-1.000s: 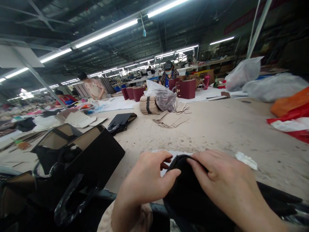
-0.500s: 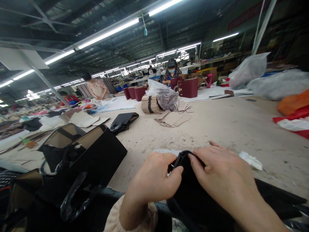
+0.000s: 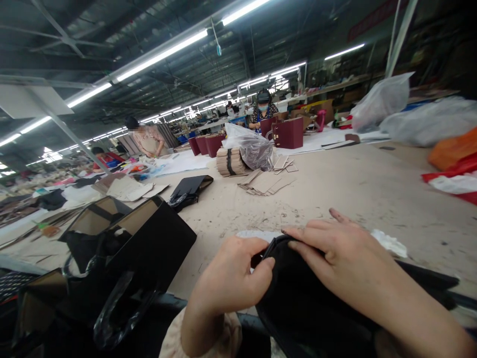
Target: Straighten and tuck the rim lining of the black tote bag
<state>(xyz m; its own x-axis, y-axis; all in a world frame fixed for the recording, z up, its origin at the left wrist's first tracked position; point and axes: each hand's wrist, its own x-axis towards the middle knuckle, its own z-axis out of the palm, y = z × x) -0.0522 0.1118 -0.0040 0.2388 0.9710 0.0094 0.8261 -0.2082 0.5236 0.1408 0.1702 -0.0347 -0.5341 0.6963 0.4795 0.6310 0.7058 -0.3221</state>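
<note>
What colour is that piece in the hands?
The held piece is black; the head view shows it best.

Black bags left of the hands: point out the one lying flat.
The black bag farther out on the table, near the pale sheets; it lies flat and apart, while the other bags cluster at lower left, tan insides showing.

Right of the strapped cardboard stack, past loose cardboard pieces, a broad bare stretch of surface gives a hand room. A clear plastic bag crowds the stack's right side; maroon handbags block passage behind it. Left and nearer than the stack, bulky black bags obstruct; in front of it and rightward, the left hand, right hand and black pliable piece bar the near edge.
</note>
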